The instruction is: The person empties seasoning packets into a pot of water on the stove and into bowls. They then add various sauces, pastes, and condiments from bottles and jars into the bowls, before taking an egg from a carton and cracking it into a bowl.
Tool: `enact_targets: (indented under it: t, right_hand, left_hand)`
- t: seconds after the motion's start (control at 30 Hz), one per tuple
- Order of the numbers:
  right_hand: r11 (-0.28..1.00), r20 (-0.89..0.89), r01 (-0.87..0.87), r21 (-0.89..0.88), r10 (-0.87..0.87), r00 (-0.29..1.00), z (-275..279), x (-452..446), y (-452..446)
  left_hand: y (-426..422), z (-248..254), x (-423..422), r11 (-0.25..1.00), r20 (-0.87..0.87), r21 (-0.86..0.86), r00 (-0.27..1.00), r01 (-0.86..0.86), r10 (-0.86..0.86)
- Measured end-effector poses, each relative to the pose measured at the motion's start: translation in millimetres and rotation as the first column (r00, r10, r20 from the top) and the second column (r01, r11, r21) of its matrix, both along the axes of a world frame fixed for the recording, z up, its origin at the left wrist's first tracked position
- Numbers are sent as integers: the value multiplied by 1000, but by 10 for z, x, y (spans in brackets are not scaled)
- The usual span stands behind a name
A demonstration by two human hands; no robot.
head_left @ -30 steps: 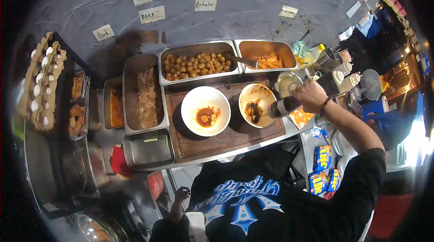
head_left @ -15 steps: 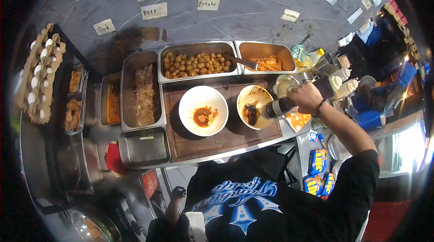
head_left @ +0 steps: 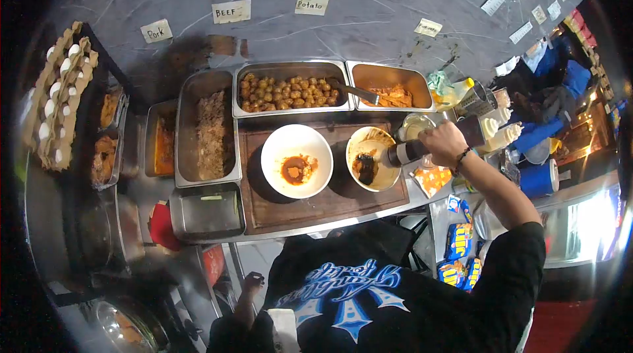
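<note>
My right hand is wrapped around a dark bottle, tilted with its mouth over the right-hand bowl. Dark liquid and some brownish food lie in that bowl, and its inner wall is smeared. To its left, a white bowl holds orange-brown sauce with a small mound of powder and pale bits. Both bowls stand on a brown cutting board. Low beside my body hangs my left hand, small in view, its fingers curled closed with nothing visible in them.
Behind the board are steel pans of small potatoes and orange-coloured food. A pan of shredded meat and egg trays stand left. Squeeze bottles and blue packets are at the right.
The view has shifted slightly. My right hand keeps the bottle tilted over the right bowl, with the bottle slightly farther right relative to it. My left hand still hangs low.
</note>
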State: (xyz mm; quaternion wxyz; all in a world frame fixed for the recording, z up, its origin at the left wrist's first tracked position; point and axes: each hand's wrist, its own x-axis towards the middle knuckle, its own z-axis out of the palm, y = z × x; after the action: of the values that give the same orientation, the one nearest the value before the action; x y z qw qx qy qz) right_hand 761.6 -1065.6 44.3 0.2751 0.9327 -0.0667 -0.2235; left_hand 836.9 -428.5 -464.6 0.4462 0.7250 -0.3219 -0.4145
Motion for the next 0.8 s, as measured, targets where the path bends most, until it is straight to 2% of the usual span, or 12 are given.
enact_targets:
  t: [0.1, 0.13, 0.17, 0.2, 0.27, 0.3, 0.37, 0.47, 0.6, 0.7, 0.73, 0.8]
  right_hand:
    - [998, 7, -41, 55, 41, 999, 28, 0, 21]
    - [998, 7, -39, 55, 38, 999, 44, 15, 32]
    - [999, -2, 1, 35, -1, 1000, 57, 32, 53]
    - [999, -13, 39, 14, -39, 999, 64, 33, 50]
    - [999, -1, 44, -16, -44, 999, 39, 24, 9]
    - [999, -7, 12, 36, -11, 1000, 108, 40, 53]
    - [996, -6, -6, 89, 7, 1000, 102, 36, 46]
    - [996, 29, 37, 81, -39, 999, -5, -5, -58]
    - [986, 64, -58, 158, 49, 997, 10, -24, -33]
    - [992, 122, -10, 129, -5, 992, -164, -70, -189]
    - [989, 128, -26, 143, 8, 992, -187, -102, -212]
    - [977, 159, -28, 211, -6, 987, -154, -202, -219]
  left_hand:
    - [-12, -90, 11, 981, 74, 163, 990, 104, -117]
    - [-66, 32, 21, 966, -358, 193, 904, -173, 233]
    - [-139, 203, 61, 861, -680, 336, 534, -383, 503]
    - [-186, 309, 98, 863, -681, 336, 536, -376, 499]
    - [-252, 454, 112, 863, -961, 171, 113, -476, 252]
    - [-310, 514, 78, 862, -960, 172, 114, -476, 254]
    - [-367, 467, 16, 880, -254, 339, 868, -334, 427]
    - [-339, -71, -7, 850, -553, 377, 646, -369, 526]
    - [-482, 452, 31, 877, -391, 279, 788, -392, 476]
    - [-479, 391, -25, 923, -618, 112, 701, -369, 355]
    - [-545, 343, -62, 940, -341, 178, 878, -290, 336]
    - [-618, 401, -153, 929, -31, 281, 965, -242, 261]
